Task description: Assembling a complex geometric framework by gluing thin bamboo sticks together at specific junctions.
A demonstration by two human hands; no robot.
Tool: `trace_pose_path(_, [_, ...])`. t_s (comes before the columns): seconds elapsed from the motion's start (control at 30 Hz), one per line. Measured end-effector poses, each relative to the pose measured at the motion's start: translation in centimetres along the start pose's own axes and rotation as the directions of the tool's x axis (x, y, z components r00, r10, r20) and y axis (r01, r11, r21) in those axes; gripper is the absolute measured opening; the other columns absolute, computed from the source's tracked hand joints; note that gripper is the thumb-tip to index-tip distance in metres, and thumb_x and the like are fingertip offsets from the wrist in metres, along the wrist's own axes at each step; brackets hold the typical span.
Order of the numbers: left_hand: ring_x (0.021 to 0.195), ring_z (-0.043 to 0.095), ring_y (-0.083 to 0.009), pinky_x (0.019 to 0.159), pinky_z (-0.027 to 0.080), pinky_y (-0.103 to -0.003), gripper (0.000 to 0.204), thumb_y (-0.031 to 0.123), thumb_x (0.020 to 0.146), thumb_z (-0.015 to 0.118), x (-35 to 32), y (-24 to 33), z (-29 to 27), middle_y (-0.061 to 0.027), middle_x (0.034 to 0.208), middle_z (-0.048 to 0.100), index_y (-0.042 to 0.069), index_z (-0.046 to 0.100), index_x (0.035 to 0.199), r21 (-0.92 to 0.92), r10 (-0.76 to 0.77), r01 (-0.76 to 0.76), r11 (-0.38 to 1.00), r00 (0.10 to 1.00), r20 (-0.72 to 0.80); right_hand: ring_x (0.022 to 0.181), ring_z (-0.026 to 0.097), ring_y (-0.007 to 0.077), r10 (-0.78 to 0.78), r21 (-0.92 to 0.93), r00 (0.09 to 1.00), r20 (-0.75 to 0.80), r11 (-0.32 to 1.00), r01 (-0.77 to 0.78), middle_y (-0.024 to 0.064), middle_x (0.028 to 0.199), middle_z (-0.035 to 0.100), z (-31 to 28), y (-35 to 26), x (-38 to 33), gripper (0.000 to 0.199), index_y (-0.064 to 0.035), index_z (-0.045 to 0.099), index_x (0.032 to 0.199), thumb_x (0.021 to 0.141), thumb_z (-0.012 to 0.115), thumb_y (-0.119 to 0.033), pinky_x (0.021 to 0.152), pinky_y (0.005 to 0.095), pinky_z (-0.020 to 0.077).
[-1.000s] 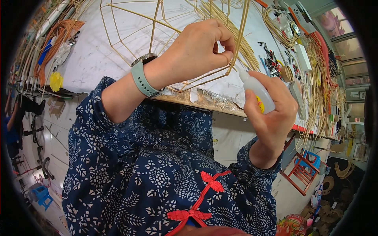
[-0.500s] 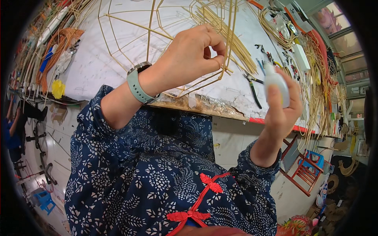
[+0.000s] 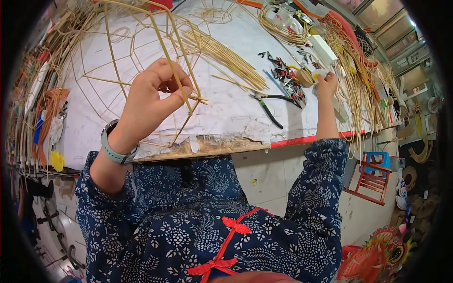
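My left hand (image 3: 158,92) pinches a joint of a frame of thin bamboo strips (image 3: 113,66), whose open many-sided shape spreads left and away over the white-covered table. Short strip ends stick out just right of my fingertips. My right hand (image 3: 327,86) reaches to the right side of the table, fingers closed on a small white squeeze bottle (image 3: 320,74), most of it hidden by them. Beside the bottle stands a roll of tape (image 3: 305,77). Green-and-black-handled pliers (image 3: 269,107) lie between my two hands.
A bundle of bamboo sticks (image 3: 226,59) lies mid-table. A heap of small red and black tools (image 3: 287,78) sits left of the tape roll. Coiled strips (image 3: 283,28) and a white box (image 3: 323,49) lie farther off. Loose strips (image 3: 363,89) overhang the right edge.
My right hand has carried the white bottle from above the front edge out to the tools at far right. My left hand keeps its pinch on the frame, shown lower and farther left.
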State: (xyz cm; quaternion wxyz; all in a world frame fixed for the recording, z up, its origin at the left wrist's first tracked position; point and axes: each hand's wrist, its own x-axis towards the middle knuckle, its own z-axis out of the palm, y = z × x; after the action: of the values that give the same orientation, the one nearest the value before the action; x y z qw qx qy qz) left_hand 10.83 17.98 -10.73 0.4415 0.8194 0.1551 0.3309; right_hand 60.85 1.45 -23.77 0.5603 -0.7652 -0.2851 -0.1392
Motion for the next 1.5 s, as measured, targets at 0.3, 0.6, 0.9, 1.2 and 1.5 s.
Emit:
trace_pose_path(0.3, [0.066, 0.054, -0.0114, 0.063, 0.046, -0.023, 0.009, 0.010, 0.075, 0.063, 1.0, -0.7, -0.2, -0.0050, 0.083, 0.054, 0.002, 0.059, 0.079, -0.144, -0.004, 0.004, 0.990, 1.000, 0.001, 0.069, 0.051, 0.0114, -0.044, 0.549, 0.983, 0.176, 0.834, -0.061, 0.0046, 0.081, 0.054, 3.2, -13.8, -6.0, 0.021, 0.0026, 0.051, 0.102, 0.087, 0.054, -0.012, 0.065, 0.0253, 0.0429])
trace_pose_path(0.6, [0.078, 0.053, -0.0113, 0.071, 0.045, -0.024, 0.007, 0.009, 0.080, 0.061, 0.5, -0.2, 1.9, -0.0034, 0.087, 0.053, 0.003, 0.059, 0.082, -0.025, 0.059, -0.058, 0.998, 0.998, 0.035, 0.066, 0.056, 0.0146, -0.318, 0.383, 0.773, 0.550, 0.918, 0.105, 0.0085, 0.082, 0.060, -2.3, -28.0, -20.0, 0.032, 0.0033, 0.057, 0.108, 0.076, 0.060, -0.002, 0.059, 0.0257, 0.0455])
trace_pose_path(0.9, [0.075, 0.053, -0.0127, 0.070, 0.045, -0.025, 0.007, 0.009, 0.079, 0.060, 0.4, -0.5, 2.4, -0.0038, 0.087, 0.053, 0.003, 0.060, 0.081, 0.027, 0.093, -0.094, 0.995, 0.995, 0.048, 0.060, 0.055, 0.0182, -0.490, 0.241, 0.639, 0.593, 0.865, 0.440, 0.0105, 0.072, 0.057, -2.2, -31.2, -19.6, 0.034, 0.0005, 0.064, 0.098, 0.064, 0.065, 0.002, 0.056, 0.0252, 0.0437])
trace_pose_path(1.2, [0.075, 0.052, -0.0124, 0.070, 0.045, -0.025, 0.008, 0.010, 0.079, 0.060, 0.7, -0.4, 2.4, -0.0045, 0.088, 0.053, 0.002, 0.059, 0.081, 0.045, 0.093, -0.096, 0.994, 0.994, 0.051, 0.062, 0.056, 0.0168, -0.508, 0.225, 0.597, 0.621, 0.845, 0.485, 0.0098, 0.073, 0.058, -2.2, -31.4, -19.3, 0.032, 0.0008, 0.063, 0.098, 0.066, 0.064, 0.001, 0.056, 0.0253, 0.0445])
trace_pose_path(1.5, [0.075, 0.057, -0.0137, 0.065, 0.048, -0.026, 0.010, 0.012, 0.076, 0.063, 0.9, -1.0, 1.4, -0.0080, 0.087, 0.056, 0.003, 0.060, 0.080, -0.067, 0.113, -0.114, 0.991, 0.993, -0.019, 0.088, 0.057, 0.0126, -0.239, 0.349, 0.956, 0.172, 0.922, 0.168, 0.0101, 0.100, 0.059, -1.5, -23.0, -11.2, 0.034, 0.0040, 0.050, 0.117, 0.085, 0.058, -0.007, 0.077, 0.0244, 0.0453])
